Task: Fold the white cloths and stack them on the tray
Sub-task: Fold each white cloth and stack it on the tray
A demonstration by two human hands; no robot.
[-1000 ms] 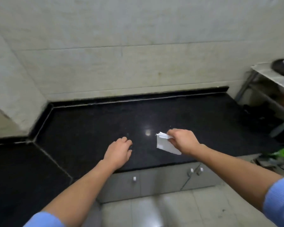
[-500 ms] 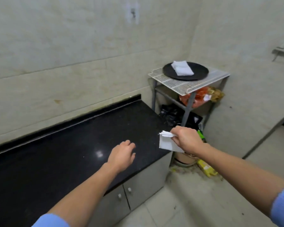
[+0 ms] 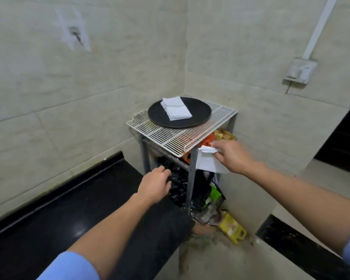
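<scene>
**Q:** Head view. What has changed over the last second?

**A:** I have turned away from the black desk [image 3: 69, 209] toward the corner. A second ago the desk filled the view and only an edge of the rack showed at the right. Now the wire rack [image 3: 170, 136] stands straight ahead, with the round black tray [image 3: 158, 116] on top of it. My grip is unchanged: my right hand [image 3: 233, 156] pinches the folded white cloth [image 3: 207, 162] by its upper edge, thumb and fingers curled on it, and the rest hangs below.

**Q:** What does that mean for the task?

**A:** I judge that this cloth is fully folded and is now being carried over. A stack of folded cloths [image 3: 176, 109] already lies on the tray, toward its far side, so this one belongs on top.

**Q:** Where does the cloth lie relative to your hands?

**A:** It hangs in the air from my right hand, just beside the rack's near corner and below the tray's level. The stack is well apart from it, up and to the left. My left hand [image 3: 155, 186] holds nothing. Its fingers are loosely curled and it hovers past the desk's end, in front of the black bag [image 3: 178, 184] under the rack.

**Q:** What does the next move call for?

**A:** Probably a lift over the wire edge, then forward. Because I hold the cloth by one edge, it could catch there or fall open.
</scene>
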